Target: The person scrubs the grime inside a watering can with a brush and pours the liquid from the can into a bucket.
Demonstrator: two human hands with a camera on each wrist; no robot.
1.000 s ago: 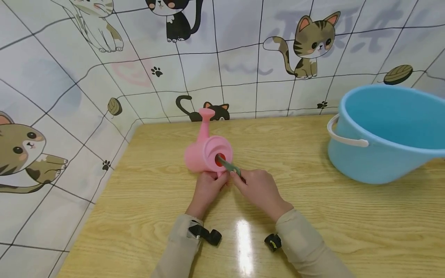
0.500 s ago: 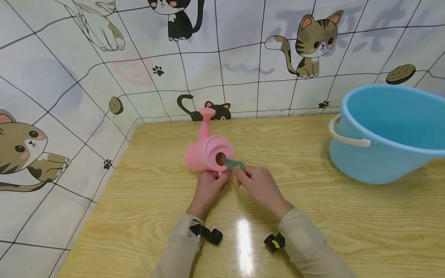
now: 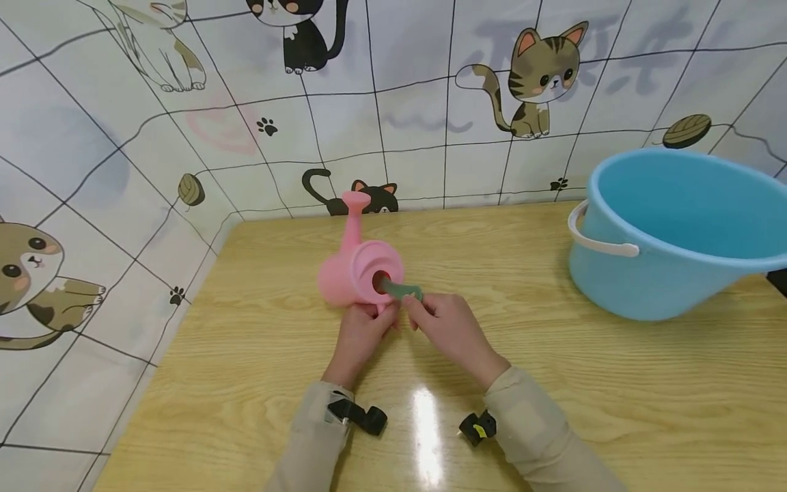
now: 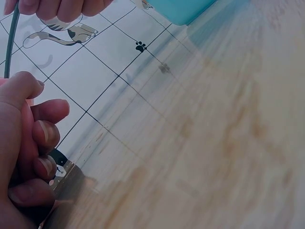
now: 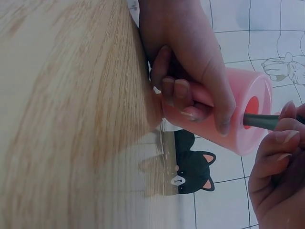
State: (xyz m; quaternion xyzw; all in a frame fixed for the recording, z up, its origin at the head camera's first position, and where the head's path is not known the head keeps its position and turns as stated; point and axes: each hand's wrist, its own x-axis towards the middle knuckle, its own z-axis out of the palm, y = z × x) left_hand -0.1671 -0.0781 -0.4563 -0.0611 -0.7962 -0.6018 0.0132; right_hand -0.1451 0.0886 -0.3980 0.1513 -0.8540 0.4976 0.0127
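Observation:
A pink watering can [image 3: 335,279] lies on its side on the wooden table, its spout towards the wall and its round red-lined opening facing right. My left hand [image 3: 359,338] grips the can's handle from the near side; in the right wrist view its fingers curl round the pink handle [image 5: 202,94]. My right hand [image 3: 451,335] pinches the outer end of a slim green handle [image 3: 401,291] between thumb and fingers. The handle's far end goes into the opening, so what sits on it is hidden inside the can. The right wrist view shows the same green handle [image 5: 261,121] entering the hole.
A large light-blue bucket [image 3: 633,287] with a white carrying handle [image 3: 605,247] stands on the table [image 3: 246,403] at the right. Behind and to the left rise walls [image 3: 412,123] with cat drawings, close beyond the can's spout.
The green handle has swung from a downward slant to a flatter angle, and my right fingers have shifted with it. My left hand keeps its grip on the watering can. The head view shifts slightly.

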